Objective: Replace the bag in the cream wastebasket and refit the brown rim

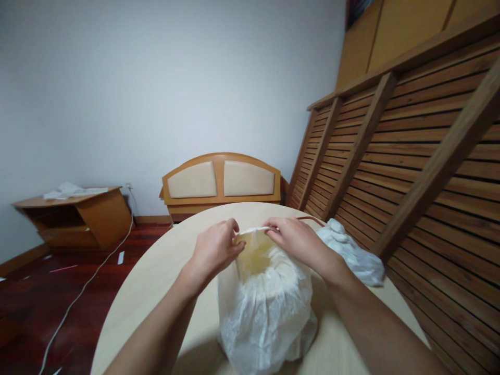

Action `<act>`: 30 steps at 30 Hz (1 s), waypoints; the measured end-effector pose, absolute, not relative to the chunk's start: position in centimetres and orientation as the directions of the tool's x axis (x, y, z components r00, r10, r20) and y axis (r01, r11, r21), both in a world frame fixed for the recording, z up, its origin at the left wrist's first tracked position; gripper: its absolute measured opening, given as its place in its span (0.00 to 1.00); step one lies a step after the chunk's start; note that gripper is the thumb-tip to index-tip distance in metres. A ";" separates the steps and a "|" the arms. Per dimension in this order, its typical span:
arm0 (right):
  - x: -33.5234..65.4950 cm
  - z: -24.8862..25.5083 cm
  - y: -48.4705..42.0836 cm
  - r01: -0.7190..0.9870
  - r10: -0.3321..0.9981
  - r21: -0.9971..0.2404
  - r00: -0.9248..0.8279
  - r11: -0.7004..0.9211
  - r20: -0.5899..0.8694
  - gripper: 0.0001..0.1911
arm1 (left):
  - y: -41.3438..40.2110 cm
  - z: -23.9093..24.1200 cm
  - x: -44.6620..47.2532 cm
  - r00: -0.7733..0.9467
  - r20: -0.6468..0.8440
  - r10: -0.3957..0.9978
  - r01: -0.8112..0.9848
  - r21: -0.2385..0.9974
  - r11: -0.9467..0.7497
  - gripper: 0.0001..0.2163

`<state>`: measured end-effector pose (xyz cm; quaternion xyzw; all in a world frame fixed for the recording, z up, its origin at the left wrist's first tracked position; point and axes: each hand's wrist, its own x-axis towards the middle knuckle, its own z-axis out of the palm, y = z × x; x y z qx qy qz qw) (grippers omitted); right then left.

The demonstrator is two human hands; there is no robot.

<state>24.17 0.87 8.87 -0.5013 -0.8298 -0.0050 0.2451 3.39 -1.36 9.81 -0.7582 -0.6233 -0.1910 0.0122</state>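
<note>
A white plastic bag stands on the round table, wrapped around a container with a yellowish inside. Its near side lies in gathered folds, and the container's outer wall is hidden beneath it. At the far side of the opening, a pale edge stretches between both hands. My left hand is closed at the left end of this edge, thumb and fingers curled about it. My right hand pinches the same edge farther right, with fingertips on the rim of the bag.
A crumpled white plastic bag lies on the right of the round table. Wooden slatted panels lean at the right. Behind stands a headboard. A low cabinet and a white cord are at the left.
</note>
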 end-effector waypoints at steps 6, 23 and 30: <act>23.9 8.8 0.9 0.771 0.784 -0.267 -0.437 0.579 0.440 0.11 | -0.6 8.8 3.8 0.238 0.412 0.880 0.846 0.358 -0.396 0.11; 23.6 8.8 0.2 0.865 0.831 -0.168 -0.376 0.474 0.409 0.18 | -0.7 9.2 3.5 0.125 0.312 0.942 0.945 0.251 -0.208 0.04; 23.6 9.1 1.0 0.825 0.814 -0.219 -0.402 0.520 0.418 0.12 | -0.7 9.2 3.5 0.131 0.319 0.939 0.941 0.257 -0.218 0.04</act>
